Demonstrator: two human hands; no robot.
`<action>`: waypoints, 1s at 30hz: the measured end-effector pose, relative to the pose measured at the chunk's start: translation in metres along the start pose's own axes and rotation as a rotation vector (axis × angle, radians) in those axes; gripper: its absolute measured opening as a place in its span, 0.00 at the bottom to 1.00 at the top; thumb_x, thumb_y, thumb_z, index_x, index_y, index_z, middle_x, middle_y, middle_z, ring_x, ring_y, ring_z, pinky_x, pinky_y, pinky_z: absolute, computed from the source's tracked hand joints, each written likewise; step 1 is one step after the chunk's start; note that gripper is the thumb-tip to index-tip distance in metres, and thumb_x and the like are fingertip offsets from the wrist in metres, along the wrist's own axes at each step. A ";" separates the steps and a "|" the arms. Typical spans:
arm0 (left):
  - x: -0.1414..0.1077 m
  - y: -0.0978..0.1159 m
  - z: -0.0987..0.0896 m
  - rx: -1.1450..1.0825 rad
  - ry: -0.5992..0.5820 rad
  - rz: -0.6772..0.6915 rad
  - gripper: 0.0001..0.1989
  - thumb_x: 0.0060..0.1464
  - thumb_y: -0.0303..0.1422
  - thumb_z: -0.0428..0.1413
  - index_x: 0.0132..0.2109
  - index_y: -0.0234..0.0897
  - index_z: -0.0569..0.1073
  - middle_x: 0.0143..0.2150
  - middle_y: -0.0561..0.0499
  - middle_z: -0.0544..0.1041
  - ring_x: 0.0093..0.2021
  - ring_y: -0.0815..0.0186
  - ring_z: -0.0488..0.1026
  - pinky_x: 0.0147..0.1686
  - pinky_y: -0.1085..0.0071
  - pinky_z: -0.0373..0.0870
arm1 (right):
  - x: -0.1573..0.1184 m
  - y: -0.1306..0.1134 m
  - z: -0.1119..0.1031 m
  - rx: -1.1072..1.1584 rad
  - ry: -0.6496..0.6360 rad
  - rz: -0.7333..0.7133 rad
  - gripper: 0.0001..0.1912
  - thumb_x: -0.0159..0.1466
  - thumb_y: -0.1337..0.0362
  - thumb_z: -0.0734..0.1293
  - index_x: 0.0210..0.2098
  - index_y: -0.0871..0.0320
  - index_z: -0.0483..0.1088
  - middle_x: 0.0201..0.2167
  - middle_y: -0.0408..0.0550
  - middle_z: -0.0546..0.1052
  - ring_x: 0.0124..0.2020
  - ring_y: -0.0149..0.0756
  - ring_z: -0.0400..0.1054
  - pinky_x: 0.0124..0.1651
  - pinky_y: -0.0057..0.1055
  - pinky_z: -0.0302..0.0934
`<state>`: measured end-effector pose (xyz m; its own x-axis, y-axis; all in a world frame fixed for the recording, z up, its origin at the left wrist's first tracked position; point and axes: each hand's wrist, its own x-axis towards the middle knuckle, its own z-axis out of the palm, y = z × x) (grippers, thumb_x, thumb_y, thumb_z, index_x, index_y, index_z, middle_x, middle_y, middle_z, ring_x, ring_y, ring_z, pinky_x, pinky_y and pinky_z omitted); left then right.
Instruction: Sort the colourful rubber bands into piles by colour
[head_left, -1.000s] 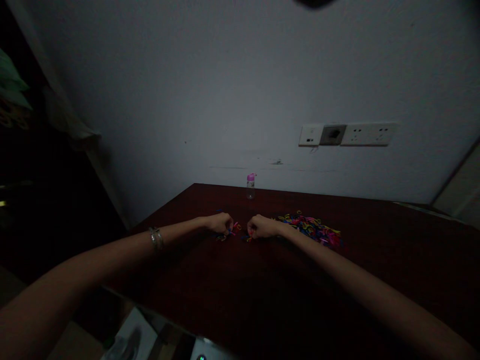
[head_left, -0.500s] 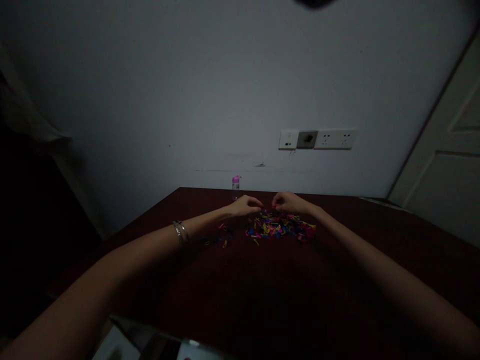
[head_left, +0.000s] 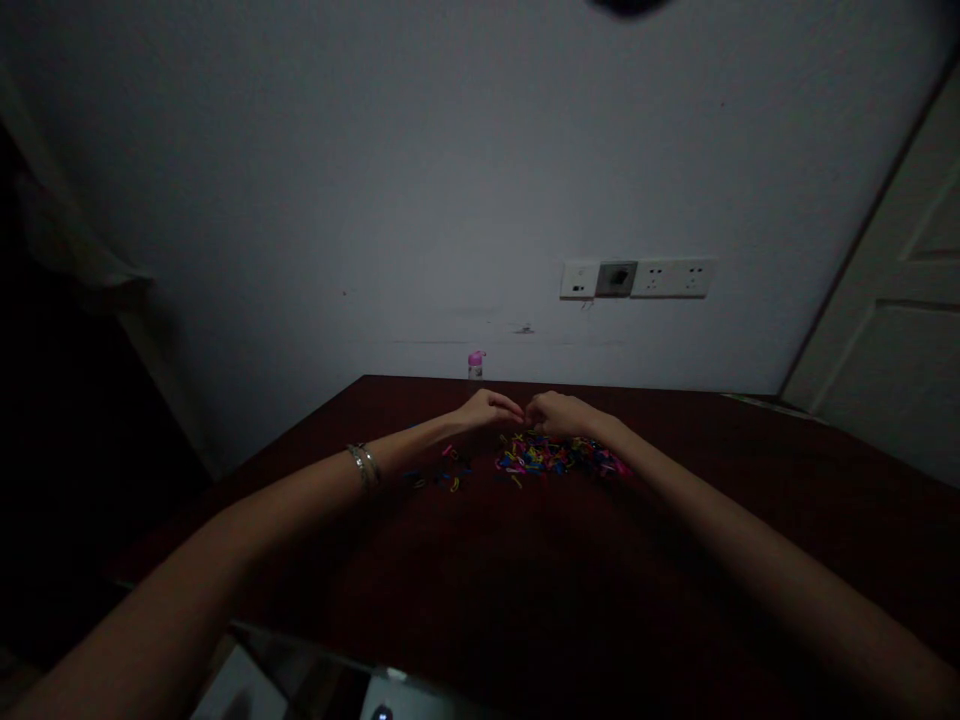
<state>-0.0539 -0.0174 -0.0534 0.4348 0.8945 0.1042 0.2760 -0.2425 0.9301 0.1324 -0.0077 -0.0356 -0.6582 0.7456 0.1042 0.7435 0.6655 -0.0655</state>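
My left hand point(head_left: 486, 410), with silver bracelets on its wrist, reaches in from the left. Its thumb and fingers are pressed together, and whatever they hold is too small to make out. Against its fingertips are those of my right hand point(head_left: 556, 413), which is curled in a pinch with its contents hidden. Just below both hands lies a pile of small plastic clips point(head_left: 534, 456) in pink, yellow, blue and other colours; the dimness blurs their exact shape. A few loose clips point(head_left: 454, 484) are scattered under my left forearm.
A clear bottle with a pink lid point(head_left: 475, 364) stands behind my left hand on the dark reddish table point(head_left: 480, 580). Beyond rises a pale wall with a row of sockets point(head_left: 637, 279). A glossy edge with pale objects point(head_left: 240, 685) shows at the bottom left.
My right hand has moved left, so its fingertips now meet those of my left hand. The small red piece at its fingers is no longer visible. The view has shifted slightly.
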 end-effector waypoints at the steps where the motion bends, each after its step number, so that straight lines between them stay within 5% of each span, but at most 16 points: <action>1: 0.000 -0.002 -0.002 0.012 0.003 -0.002 0.08 0.42 0.25 0.56 0.34 0.29 0.75 0.31 0.47 0.77 0.34 0.69 0.72 0.37 0.71 0.68 | 0.002 -0.003 0.000 -0.008 0.017 -0.004 0.12 0.49 0.67 0.63 0.33 0.55 0.74 0.33 0.49 0.75 0.34 0.37 0.67 0.29 0.26 0.54; 4: 0.000 -0.009 -0.014 0.174 0.020 -0.016 0.10 0.44 0.24 0.53 0.35 0.28 0.75 0.32 0.46 0.77 0.32 0.69 0.72 0.35 0.73 0.68 | 0.010 -0.009 0.005 0.052 0.050 -0.067 0.13 0.50 0.68 0.61 0.34 0.56 0.74 0.33 0.48 0.76 0.33 0.35 0.68 0.30 0.26 0.55; 11: -0.009 -0.037 -0.076 1.003 0.040 -0.237 0.14 0.41 0.25 0.53 0.38 0.31 0.75 0.37 0.47 0.76 0.39 0.65 0.72 0.37 0.77 0.66 | 0.044 -0.039 0.050 0.301 0.010 -0.244 0.17 0.49 0.73 0.61 0.38 0.62 0.73 0.34 0.49 0.76 0.34 0.33 0.69 0.36 0.23 0.59; 19: -0.041 -0.067 -0.131 1.165 -0.023 -0.442 0.21 0.34 0.27 0.58 0.42 0.31 0.72 0.43 0.44 0.74 0.43 0.59 0.71 0.39 0.75 0.66 | 0.085 -0.082 0.092 0.389 -0.019 -0.249 0.15 0.55 0.68 0.61 0.41 0.64 0.72 0.40 0.52 0.75 0.40 0.35 0.68 0.42 0.25 0.58; 24: -0.051 -0.076 -0.139 1.118 -0.063 -0.410 0.27 0.38 0.27 0.55 0.50 0.33 0.67 0.49 0.47 0.71 0.46 0.64 0.69 0.42 0.78 0.64 | 0.084 -0.094 0.092 0.429 -0.092 -0.276 0.14 0.58 0.63 0.61 0.39 0.62 0.73 0.35 0.49 0.76 0.34 0.32 0.69 0.35 0.23 0.59; 30: -0.048 -0.090 -0.140 1.047 -0.052 -0.413 0.22 0.38 0.26 0.54 0.46 0.32 0.69 0.40 0.48 0.75 0.38 0.67 0.70 0.34 0.79 0.65 | 0.063 -0.104 0.078 0.416 -0.237 -0.433 0.23 0.48 0.53 0.69 0.39 0.62 0.72 0.32 0.47 0.75 0.30 0.31 0.66 0.30 0.23 0.57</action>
<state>-0.2195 0.0141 -0.0925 0.1722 0.9684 -0.1807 0.9797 -0.1492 0.1337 0.0044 -0.0278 -0.1001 -0.9318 0.3627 -0.0111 0.3284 0.8299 -0.4511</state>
